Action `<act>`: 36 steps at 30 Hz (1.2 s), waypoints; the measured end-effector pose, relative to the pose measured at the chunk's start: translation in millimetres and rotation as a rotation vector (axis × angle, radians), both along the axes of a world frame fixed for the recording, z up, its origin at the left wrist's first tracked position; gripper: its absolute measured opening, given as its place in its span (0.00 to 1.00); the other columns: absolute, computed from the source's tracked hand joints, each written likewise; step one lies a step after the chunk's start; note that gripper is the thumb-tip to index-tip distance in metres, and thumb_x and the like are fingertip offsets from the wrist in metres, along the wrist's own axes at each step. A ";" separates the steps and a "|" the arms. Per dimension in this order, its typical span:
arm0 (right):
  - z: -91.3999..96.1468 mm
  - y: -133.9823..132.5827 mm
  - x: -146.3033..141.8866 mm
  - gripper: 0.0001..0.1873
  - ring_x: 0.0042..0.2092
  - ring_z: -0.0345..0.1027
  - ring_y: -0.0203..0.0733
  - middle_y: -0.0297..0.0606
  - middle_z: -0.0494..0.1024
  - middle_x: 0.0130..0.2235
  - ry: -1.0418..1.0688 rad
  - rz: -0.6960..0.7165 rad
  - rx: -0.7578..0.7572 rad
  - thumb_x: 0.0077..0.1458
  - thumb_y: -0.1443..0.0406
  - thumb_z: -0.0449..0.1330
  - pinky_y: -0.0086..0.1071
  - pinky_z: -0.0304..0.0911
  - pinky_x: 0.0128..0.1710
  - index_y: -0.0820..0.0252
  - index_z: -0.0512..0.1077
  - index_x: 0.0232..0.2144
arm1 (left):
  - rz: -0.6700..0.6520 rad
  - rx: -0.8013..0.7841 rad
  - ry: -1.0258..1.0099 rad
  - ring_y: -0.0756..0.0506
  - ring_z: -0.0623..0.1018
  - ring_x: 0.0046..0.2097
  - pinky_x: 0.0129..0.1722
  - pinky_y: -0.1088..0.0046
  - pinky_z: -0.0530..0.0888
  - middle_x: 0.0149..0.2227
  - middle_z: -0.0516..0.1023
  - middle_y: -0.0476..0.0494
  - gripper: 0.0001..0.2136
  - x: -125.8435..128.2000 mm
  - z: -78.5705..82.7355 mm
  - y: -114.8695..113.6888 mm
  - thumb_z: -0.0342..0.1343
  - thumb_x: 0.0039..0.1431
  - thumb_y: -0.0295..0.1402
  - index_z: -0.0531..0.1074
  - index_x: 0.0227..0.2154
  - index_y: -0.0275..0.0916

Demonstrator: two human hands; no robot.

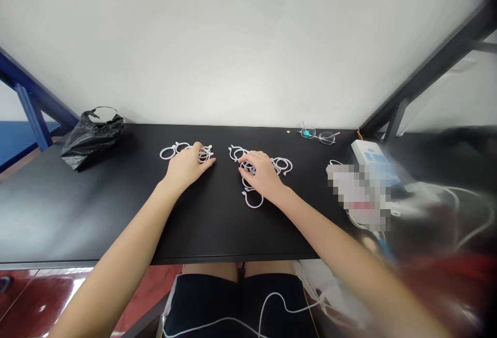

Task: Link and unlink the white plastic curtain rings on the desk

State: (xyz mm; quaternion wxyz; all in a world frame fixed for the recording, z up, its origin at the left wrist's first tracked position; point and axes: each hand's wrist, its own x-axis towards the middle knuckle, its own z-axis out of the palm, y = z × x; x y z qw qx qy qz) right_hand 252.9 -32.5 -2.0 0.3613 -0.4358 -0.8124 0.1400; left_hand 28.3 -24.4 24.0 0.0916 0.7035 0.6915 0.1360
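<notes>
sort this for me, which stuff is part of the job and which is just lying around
Part of the job:
left hand, on the left pile of white plastic rings
right hand, on the right pile of white plastic rings

Just lying around:
black plastic bag
glasses
white device
white cable

Two hands [187, 166] [262, 175], two piles of white rings [167, 153] [281, 165], one black bag [92, 141].

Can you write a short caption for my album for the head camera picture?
Left hand and right hand resting on piles of white plastic rings on a black table.
</notes>
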 end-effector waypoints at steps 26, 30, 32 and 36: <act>2.8 2.4 2.0 0.04 0.42 0.69 0.47 0.36 0.81 0.36 -0.057 -0.109 -0.056 0.52 0.70 0.63 0.44 0.57 0.50 0.57 0.72 0.30 | 0.001 0.115 0.125 0.40 0.77 0.39 0.33 0.69 0.68 0.44 0.73 0.41 0.16 -0.5 -3.1 -0.2 0.58 0.56 0.44 0.69 0.43 0.40; 1.2 2.1 1.4 0.05 0.41 0.69 0.47 0.35 0.81 0.33 -0.040 -0.108 -0.032 0.52 0.71 0.63 0.45 0.57 0.51 0.56 0.72 0.30 | -0.003 0.130 0.120 0.41 0.77 0.38 0.32 0.69 0.67 0.45 0.72 0.40 0.17 -0.7 -3.8 -0.5 0.59 0.56 0.44 0.70 0.44 0.40; 0.6 2.1 1.1 0.06 0.41 0.69 0.46 0.34 0.81 0.32 -0.023 -0.111 -0.013 0.52 0.72 0.62 0.45 0.57 0.51 0.56 0.72 0.30 | -0.007 0.145 0.110 0.41 0.77 0.38 0.31 0.70 0.67 0.45 0.72 0.40 0.17 -0.6 -4.4 -0.8 0.59 0.56 0.44 0.70 0.44 0.40; -0.1 2.6 1.0 0.07 0.40 0.69 0.45 0.32 0.81 0.31 0.032 -0.104 0.053 0.53 0.73 0.61 0.44 0.58 0.50 0.55 0.72 0.30 | -0.043 0.196 0.014 0.43 0.76 0.36 0.30 0.71 0.66 0.44 0.72 0.42 0.16 0.4 -6.6 -0.4 0.60 0.55 0.44 0.71 0.41 0.40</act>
